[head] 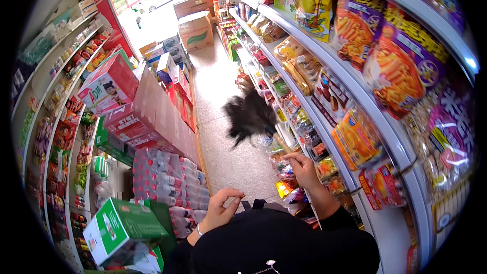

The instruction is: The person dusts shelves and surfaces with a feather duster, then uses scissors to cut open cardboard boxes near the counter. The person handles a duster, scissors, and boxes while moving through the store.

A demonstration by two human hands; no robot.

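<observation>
My right hand grips the light wooden handle of a feather duster. The duster's dark feather head is a little blurred. It is over the aisle floor, close to the lower shelves on the right, and I cannot tell whether it touches the goods. Held in front of my body, my left hand is empty, with loosely bent fingers and the thumb apart. Just left of it stand shrink-wrapped packs of bottles with red caps. Packaged snacks lie low beside my right forearm.
Shelving with metal-edged boards runs along the right, full of bagged snacks. Stacked cartons narrow the aisle on the left. A green carton stands near me. Farther along the speckled floor is a large cardboard box near the bright doorway.
</observation>
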